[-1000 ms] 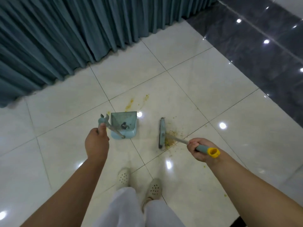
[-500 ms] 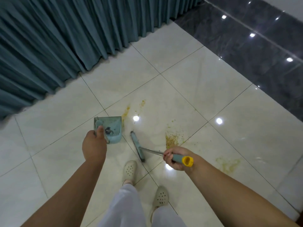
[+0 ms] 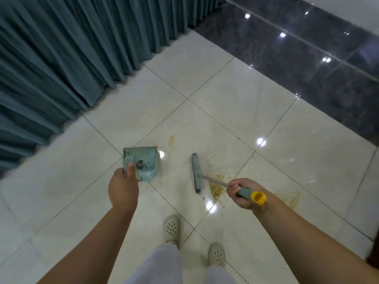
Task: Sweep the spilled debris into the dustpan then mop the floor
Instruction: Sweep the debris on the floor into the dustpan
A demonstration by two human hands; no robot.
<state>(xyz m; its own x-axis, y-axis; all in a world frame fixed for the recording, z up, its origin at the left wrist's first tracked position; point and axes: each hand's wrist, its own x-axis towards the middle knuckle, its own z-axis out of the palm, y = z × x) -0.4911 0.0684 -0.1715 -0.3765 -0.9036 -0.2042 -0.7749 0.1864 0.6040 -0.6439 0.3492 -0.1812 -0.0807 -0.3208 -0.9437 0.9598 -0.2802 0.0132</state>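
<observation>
My left hand (image 3: pixel 123 186) grips the handle of a pale blue dustpan (image 3: pixel 143 160) that stands on the white tile floor, a dark clump inside it. My right hand (image 3: pixel 241 192) holds the grey grip with yellow cap of a broom (image 3: pixel 196 173); its narrow teal head lies on the floor to the right of the pan. A pile of yellow crumbs (image 3: pixel 216 182) sits just right of the broom head, partly under the metal shaft. A yellow smear (image 3: pixel 171 140) lies beyond the pan, another yellowish stain (image 3: pixel 292 198) right of my right wrist.
A teal pleated curtain (image 3: pixel 71 58) hangs along the left and far side. Dark glossy tiles (image 3: pixel 307 64) run along the right. My two feet in pale clogs (image 3: pixel 171 228) stand near the bottom centre.
The broom head has swung right, away from the dustpan, and now lies beside the crumb pile. My left hand and the dustpan have stayed about where they were.
</observation>
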